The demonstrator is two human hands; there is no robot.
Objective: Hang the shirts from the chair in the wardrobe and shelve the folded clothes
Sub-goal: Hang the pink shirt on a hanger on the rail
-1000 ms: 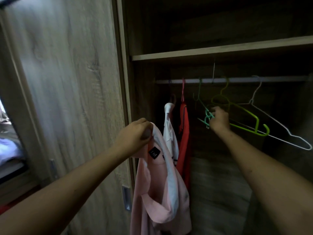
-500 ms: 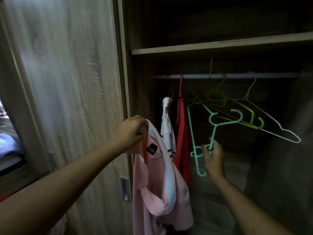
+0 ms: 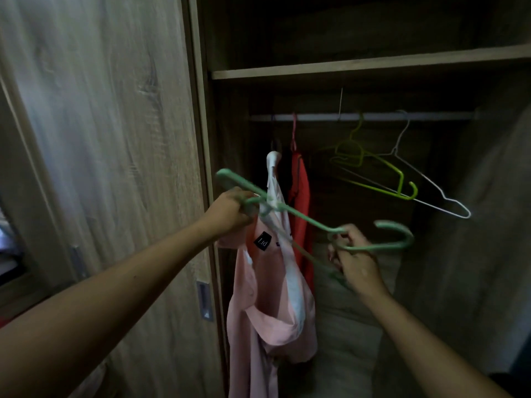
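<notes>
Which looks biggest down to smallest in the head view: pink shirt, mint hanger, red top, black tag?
1. pink shirt, biggest by far.
2. mint hanger; it is nearer than the red top, so unsure.
3. red top, partly hidden.
4. black tag, smallest.

Pale pink shirt (image 3: 273, 285), black label; mint-green plastic hanger (image 3: 304, 218); red garment (image 3: 300, 193); lime-green hanger (image 3: 382, 173); white wire hanger (image 3: 431, 196); wood-grain door (image 3: 109, 133).
</notes>
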